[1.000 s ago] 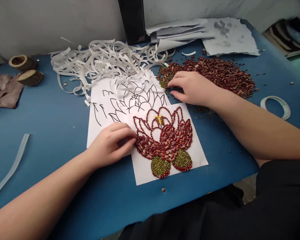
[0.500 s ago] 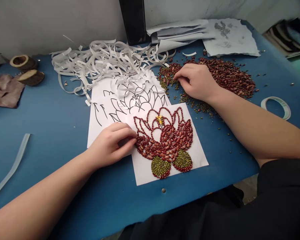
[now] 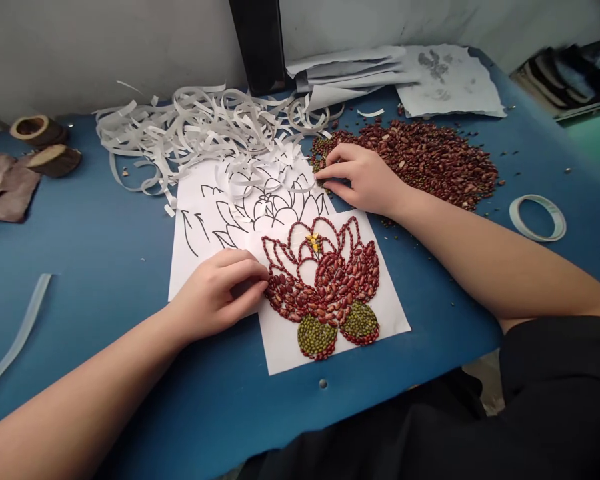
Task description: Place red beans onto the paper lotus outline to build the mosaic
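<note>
A lotus-like picture made of red beans (image 3: 330,283) and green mung beans (image 3: 317,337), with a small yellow piece at its centre, lies on a white sheet (image 3: 393,313). At its left edge rests my left hand (image 3: 223,290), fingers curled and thumb and fingertips close together; whatever lies between them is hidden. My right hand (image 3: 363,179) is over the left end of the loose bean pile (image 3: 440,157), its thumb and fingers apart. I see nothing held in it. Beneath the bean picture's top edge is a larger sheet with a black lotus drawing (image 3: 190,250).
Curled paper strips (image 3: 200,127) are heaped at the back, partly over the drawing. Folded papers (image 3: 355,67) and a stained sheet (image 3: 450,80) lie behind the beans. A tape roll (image 3: 537,217) is at right, wood pieces (image 3: 55,160) at left, a pale strip (image 3: 17,340) at front left.
My right hand has moved slightly left and down over the smaller beans, and its fingers have spread. My left hand stays at the picture's edge. The whole view has shifted a little.
</note>
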`<state>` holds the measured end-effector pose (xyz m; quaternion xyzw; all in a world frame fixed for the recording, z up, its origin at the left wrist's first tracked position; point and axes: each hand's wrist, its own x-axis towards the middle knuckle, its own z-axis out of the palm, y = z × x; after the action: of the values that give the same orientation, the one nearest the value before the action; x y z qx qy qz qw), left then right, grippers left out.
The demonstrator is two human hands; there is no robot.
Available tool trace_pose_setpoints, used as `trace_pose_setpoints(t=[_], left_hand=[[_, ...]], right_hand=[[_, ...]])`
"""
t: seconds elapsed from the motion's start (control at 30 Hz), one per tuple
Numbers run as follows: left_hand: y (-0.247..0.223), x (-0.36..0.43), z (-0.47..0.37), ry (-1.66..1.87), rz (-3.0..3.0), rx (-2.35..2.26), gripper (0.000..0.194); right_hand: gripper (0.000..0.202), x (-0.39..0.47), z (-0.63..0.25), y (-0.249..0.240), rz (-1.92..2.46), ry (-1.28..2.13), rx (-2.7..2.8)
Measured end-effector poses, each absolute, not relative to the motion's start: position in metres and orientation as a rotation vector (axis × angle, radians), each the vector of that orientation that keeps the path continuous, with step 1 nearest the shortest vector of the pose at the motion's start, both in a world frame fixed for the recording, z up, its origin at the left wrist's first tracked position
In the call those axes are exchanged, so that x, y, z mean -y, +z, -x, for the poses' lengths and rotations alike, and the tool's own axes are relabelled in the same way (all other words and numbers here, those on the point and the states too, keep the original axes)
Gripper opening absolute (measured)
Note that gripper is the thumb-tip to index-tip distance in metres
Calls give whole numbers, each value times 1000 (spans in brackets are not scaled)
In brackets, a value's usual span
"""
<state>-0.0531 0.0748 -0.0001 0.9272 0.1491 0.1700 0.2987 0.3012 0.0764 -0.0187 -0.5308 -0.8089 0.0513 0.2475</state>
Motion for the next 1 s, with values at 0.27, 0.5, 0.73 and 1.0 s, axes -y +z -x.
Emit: trace_pose_setpoints(t=[0.27, 0.5, 0.73, 1.0], left_hand=[[-1, -75, 54, 457, -2470, -377, 11], [-2, -75, 54, 455, -2475, -378, 12], [-4, -75, 54, 457, -2471, -373, 11], [0, -74, 52, 447, -2483, -368, 13]], right_hand=[[22, -76, -300, -19, 1506, 115, 2137], [21, -79, -303, -22, 1543, 90, 2160], [18, -75, -298, -22, 1722, 62, 2231], [17, -71, -298, -10, 1756, 65, 2181]])
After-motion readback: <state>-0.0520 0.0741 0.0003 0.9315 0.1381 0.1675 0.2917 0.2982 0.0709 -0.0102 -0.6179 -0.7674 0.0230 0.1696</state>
